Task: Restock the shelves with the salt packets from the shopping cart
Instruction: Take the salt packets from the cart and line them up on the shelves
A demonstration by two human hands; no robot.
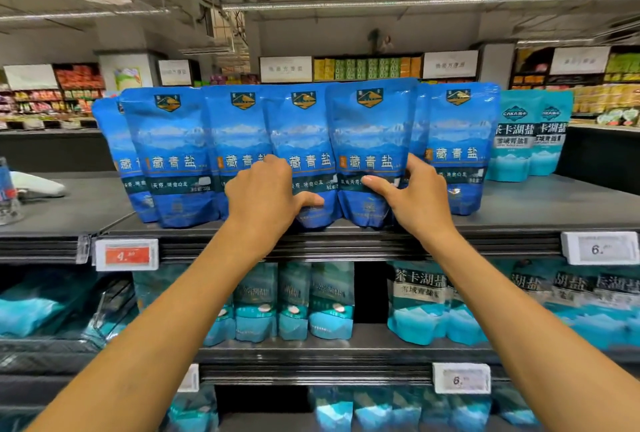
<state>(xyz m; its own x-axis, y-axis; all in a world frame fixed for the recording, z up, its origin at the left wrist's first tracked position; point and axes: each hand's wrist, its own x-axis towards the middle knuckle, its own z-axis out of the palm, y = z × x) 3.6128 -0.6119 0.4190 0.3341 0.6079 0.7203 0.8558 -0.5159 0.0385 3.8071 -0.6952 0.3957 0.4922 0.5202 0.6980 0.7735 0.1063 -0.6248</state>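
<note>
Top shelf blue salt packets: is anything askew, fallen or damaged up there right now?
Nothing torn or spilled. The blue salt packets stand upright but unevenly, overlapping and leaning on each other; the leftmost packet is tucked behind its neighbour. The left hand and right hand hold the middle ones on the top shelf.

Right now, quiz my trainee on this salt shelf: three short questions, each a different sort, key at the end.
1. True or false: both hands grip blue salt packets on the top shelf.
2. The red price tag is at which end of the top shelf's front edge? A) left B) right C) middle
3. Fill in: the lighter teal packets on the top shelf stand to the ____ of the blue ones.

Key: 1 true: the left hand and the right hand each hold packets. 2 A. 3 right.
</note>
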